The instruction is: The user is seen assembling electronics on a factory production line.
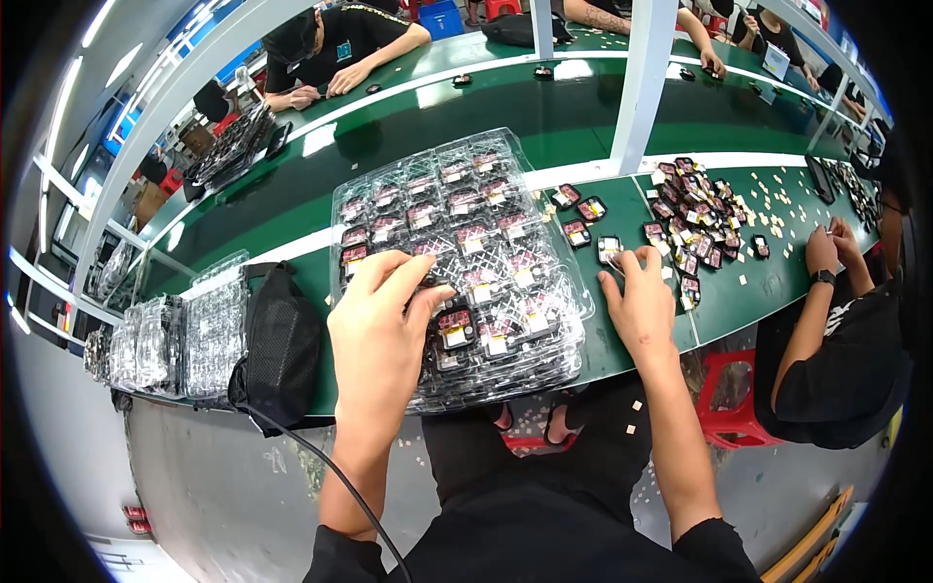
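My left hand (pixel 382 325) is over a clear plastic blister tray (pixel 355 199) on top of a stack of such trays. Its thumb and index finger are apart, and nothing held shows clearly between them. Small black devices with pink-and-white labels (pixel 454 328) sit in the tray's pockets; my palm hides some at the left edge. To the right of the stack, my right hand (pixel 643 303) hovers low over the green table, thumb and fingers apart and bent. Its fingertips are at a single black device (pixel 609 250) with a pale face.
Past my right hand lies a heap of similar devices (pixel 695 219), with small pale squares scattered beyond. A black bag (pixel 280 335) and stacked clear trays (pixel 214 316) stand at left. A white post (pixel 641 87) rises ahead. Co-workers sit across the green conveyor (pixel 428 112) and at right, near a red stool (pixel 727 398).
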Motion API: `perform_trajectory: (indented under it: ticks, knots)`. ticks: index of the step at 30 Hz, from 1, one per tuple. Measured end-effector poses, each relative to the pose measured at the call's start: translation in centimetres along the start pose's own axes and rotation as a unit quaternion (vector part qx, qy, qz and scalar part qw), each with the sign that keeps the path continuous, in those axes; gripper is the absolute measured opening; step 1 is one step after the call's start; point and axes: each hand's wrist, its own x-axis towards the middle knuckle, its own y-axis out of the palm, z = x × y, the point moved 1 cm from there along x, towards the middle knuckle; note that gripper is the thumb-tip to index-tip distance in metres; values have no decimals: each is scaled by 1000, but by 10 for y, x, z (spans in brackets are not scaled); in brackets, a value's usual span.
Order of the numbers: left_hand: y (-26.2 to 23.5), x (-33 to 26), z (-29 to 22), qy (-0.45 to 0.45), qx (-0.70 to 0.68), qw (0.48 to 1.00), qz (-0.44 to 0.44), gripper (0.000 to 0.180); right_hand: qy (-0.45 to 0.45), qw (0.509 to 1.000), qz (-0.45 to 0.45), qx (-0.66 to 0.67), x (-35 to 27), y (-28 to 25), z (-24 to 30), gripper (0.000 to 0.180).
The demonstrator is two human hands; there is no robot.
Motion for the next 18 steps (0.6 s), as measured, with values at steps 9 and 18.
perform_trajectory:
  ticks: [9, 18]
  knots:
    - [9, 1, -1, 76, 56, 991, 95, 26, 4, 1000, 2, 29, -33, -11, -13, 26]
    - [16, 0, 8, 99, 28, 991, 91, 23, -24, 995, -36, 95, -56, -21, -13, 21]
